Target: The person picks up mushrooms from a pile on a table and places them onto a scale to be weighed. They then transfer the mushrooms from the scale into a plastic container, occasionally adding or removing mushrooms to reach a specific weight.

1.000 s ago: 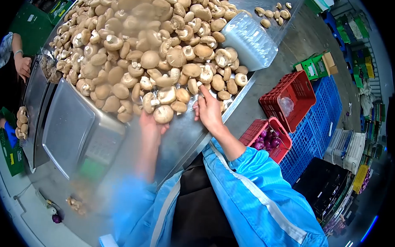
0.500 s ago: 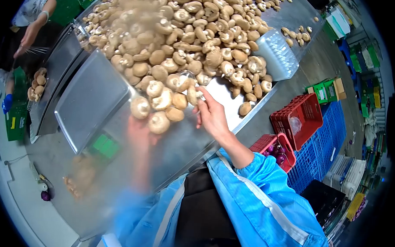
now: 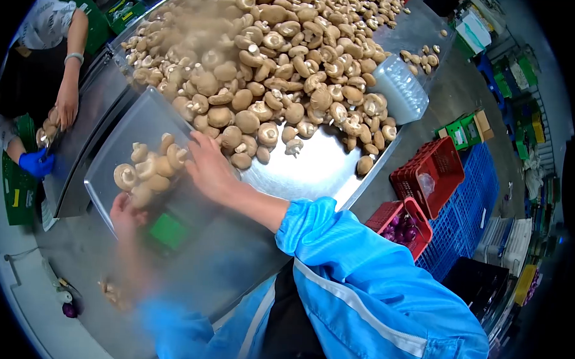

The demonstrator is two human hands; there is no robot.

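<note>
Several brown mushrooms (image 3: 150, 168) sit grouped over a grey plastic tray (image 3: 108, 157) at the left of the metal table. At their lower left edge is my left hand (image 3: 128, 215), blurred, with fingers curled against them. My right hand (image 3: 210, 167) reaches across from the right, its fingertips against the group's right side. Between them, both hands hold the mushrooms. Behind lies a large heap of mushrooms (image 3: 292, 59), and a bare shiny patch of metal table (image 3: 300, 170) shows at its front edge.
A stack of clear plastic trays (image 3: 401, 88) rests at the heap's right. Red crates (image 3: 430, 175) stand on a blue pallet (image 3: 470, 205) at the right. At the left, another person (image 3: 68, 99) with one blue glove handles mushrooms. A green block (image 3: 168, 231) appears below the grey tray.
Both my hands have moved left with the mushroom group, from the heap's front edge to over the grey tray. The other person's hands have come together around mushrooms.
</note>
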